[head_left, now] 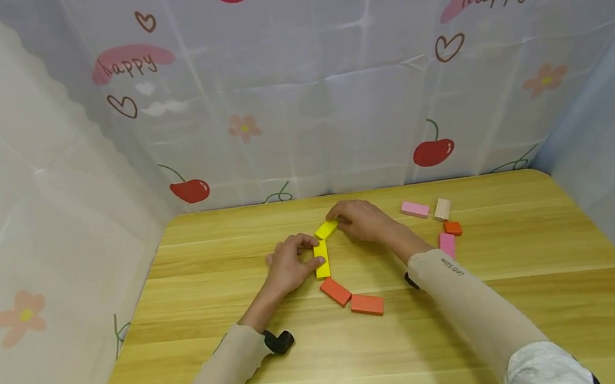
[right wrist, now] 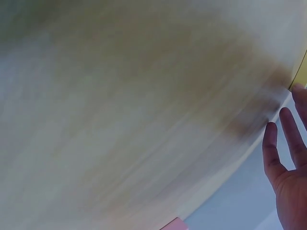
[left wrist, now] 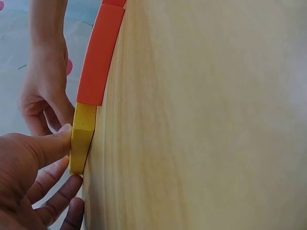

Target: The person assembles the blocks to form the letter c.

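You see two bright yellow blocks: a long yellow block [head_left: 321,259] and a tilted yellow block [head_left: 326,229]. Below them lie two orange-red blocks [head_left: 336,291] [head_left: 367,304]. At your right sit a pale pink block [head_left: 415,209], a natural wood-coloured block [head_left: 443,208], a small orange block [head_left: 453,228] and a brighter pink block [head_left: 447,244]. The table [head_left: 527,293] is light yellowish wood with streaky grain. Your sleeves [head_left: 470,300] are beige. The backdrop curtain [head_left: 329,87] is whitish, printed with red cherries, brown outlined hearts, peach flowers and "happy" on pink smears.
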`<state>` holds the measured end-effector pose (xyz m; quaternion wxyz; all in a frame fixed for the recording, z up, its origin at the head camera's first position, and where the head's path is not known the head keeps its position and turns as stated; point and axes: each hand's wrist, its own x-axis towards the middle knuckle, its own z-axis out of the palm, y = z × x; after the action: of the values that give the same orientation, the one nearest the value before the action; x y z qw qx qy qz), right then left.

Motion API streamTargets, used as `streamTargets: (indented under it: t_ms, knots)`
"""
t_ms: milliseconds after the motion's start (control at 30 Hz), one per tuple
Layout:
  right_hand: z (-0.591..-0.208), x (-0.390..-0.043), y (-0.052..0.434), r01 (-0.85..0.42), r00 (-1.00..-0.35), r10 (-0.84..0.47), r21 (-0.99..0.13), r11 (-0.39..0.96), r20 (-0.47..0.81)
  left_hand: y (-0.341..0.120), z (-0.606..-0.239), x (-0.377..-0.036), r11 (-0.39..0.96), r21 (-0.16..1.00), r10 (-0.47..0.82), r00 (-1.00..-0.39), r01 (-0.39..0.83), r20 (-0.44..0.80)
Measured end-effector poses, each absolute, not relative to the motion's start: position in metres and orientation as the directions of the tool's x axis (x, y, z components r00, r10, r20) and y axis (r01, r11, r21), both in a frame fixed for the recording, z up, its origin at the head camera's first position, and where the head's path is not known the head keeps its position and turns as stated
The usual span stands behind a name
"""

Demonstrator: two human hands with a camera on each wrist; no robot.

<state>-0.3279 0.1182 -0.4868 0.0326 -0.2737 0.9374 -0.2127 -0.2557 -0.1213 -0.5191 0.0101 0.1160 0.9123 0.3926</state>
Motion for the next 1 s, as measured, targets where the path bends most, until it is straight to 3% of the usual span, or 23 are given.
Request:
streamTargets:
  t_ms: [267,533,733,833,1000]
  knots:
    - [-0.484,-0.326,0.134,-0.504,-0.844,-0.535,-0.406,0.762,0.041,-0.121,-0.518,-0.255,0.668,0.72,0.209,-0.976,0.188,0.061]
    - [-0.478,-0.317,0.186,-0.486,-0.859,-0.506,-0.42,0.766,0.071,-0.12,-0.517,-0.254,0.664,0.725,0.211,-0.976,0.184,0.055]
    - [-0.473,-0.308,0.243,-0.496,-0.868,-0.471,-0.285,0.82,0.156,-0.117,-0.517,-0.253,0.663,0.725,0.22,-0.974,0.189,0.052]
    - [-0.472,-0.304,0.267,-0.45,-0.893,-0.427,-0.25,0.858,0.14,-0.117,-0.518,-0.253,0.654,0.73,0.229,-0.972,0.197,0.057]
    - [-0.472,-0.298,0.29,-0.325,-0.944,-0.326,-0.29,0.9,0.048,-0.119,-0.521,-0.254,0.648,0.733,0.229,-0.971,0.209,0.075]
